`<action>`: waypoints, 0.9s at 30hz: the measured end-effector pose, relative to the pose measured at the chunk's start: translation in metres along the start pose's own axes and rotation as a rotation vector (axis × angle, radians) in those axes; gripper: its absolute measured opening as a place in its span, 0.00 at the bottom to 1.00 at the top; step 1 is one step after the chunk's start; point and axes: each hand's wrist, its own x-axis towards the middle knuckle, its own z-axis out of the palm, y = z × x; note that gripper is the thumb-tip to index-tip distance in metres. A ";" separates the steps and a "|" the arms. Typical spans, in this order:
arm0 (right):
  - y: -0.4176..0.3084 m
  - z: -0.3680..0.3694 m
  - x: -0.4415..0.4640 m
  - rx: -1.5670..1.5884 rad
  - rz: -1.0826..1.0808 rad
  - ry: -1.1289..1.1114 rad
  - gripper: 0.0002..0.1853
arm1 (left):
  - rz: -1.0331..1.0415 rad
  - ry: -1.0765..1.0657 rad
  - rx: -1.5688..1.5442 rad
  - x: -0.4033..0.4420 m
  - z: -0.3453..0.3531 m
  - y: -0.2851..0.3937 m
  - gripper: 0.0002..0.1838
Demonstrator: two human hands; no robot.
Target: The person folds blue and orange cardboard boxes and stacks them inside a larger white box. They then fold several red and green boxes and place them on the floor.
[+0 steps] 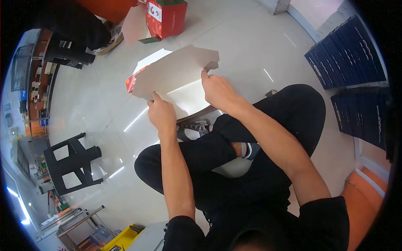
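Observation:
Between my two hands is a partly folded cardboard box (171, 73), white inside, with a bit of red printed outside showing at its left end. My left hand (162, 113) grips the near left edge, thumb on the white face. At the right end, my right hand (220, 90) pinches the board beside a folded flap (211, 65). The box is tilted, held just above or against my shoe (194, 130); which of these I cannot tell. Fingers under the cardboard are hidden.
A red box (167, 19) stands on the tiled floor ahead, near another person's shoe (109, 40). Black stools (75, 161) are at the left. Stacks of flat dark blue cartons (345, 54) stand at the right. A yellow bin (123, 239) sits at the lower left.

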 end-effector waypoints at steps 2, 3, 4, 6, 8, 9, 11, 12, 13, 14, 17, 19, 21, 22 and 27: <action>-0.007 -0.007 -0.002 -0.023 -0.005 0.005 0.25 | -0.043 -0.021 -0.025 0.000 -0.005 0.004 0.22; -0.009 -0.007 -0.002 -0.023 -0.005 0.003 0.25 | -0.044 -0.022 -0.025 0.001 -0.001 0.001 0.22; -0.011 -0.006 -0.002 0.003 0.013 0.027 0.28 | -0.038 -0.023 -0.006 0.002 0.004 -0.003 0.23; -0.013 -0.006 -0.001 0.029 0.028 0.047 0.31 | -0.036 -0.026 0.013 0.005 0.010 -0.008 0.23; -0.015 -0.006 0.001 0.085 0.087 0.037 0.30 | -0.003 -0.070 0.045 0.007 0.014 -0.011 0.24; -0.015 -0.008 0.002 0.081 0.085 0.035 0.30 | -0.005 -0.071 0.042 0.006 0.010 -0.007 0.24; -0.015 -0.014 0.004 0.085 0.106 -0.017 0.27 | -0.073 -0.054 -0.020 0.004 0.002 0.001 0.25; -0.013 -0.013 0.006 0.081 0.106 -0.016 0.27 | -0.073 -0.053 -0.024 0.004 -0.001 0.001 0.25; -0.011 -0.011 0.006 0.085 0.114 -0.011 0.27 | -0.068 -0.073 -0.033 0.003 -0.006 0.000 0.25; -0.009 -0.009 0.007 0.089 0.123 -0.008 0.26 | -0.064 -0.093 -0.041 0.003 -0.008 -0.001 0.25; -0.008 -0.015 0.007 0.089 0.098 -0.039 0.27 | -0.063 -0.099 -0.037 0.006 -0.007 -0.004 0.25; -0.003 -0.007 0.008 0.058 0.073 -0.027 0.27 | -0.057 -0.090 -0.038 0.006 -0.005 -0.003 0.25; -0.002 -0.002 0.007 0.030 0.048 -0.016 0.27 | -0.050 -0.082 -0.036 0.004 -0.008 0.001 0.25; -0.003 -0.001 0.006 0.010 0.032 -0.016 0.27 | -0.074 -0.088 -0.042 0.003 -0.012 0.004 0.25; -0.007 -0.006 0.000 -0.065 -0.010 -0.099 0.24 | -0.120 -0.101 -0.034 -0.002 -0.016 0.010 0.24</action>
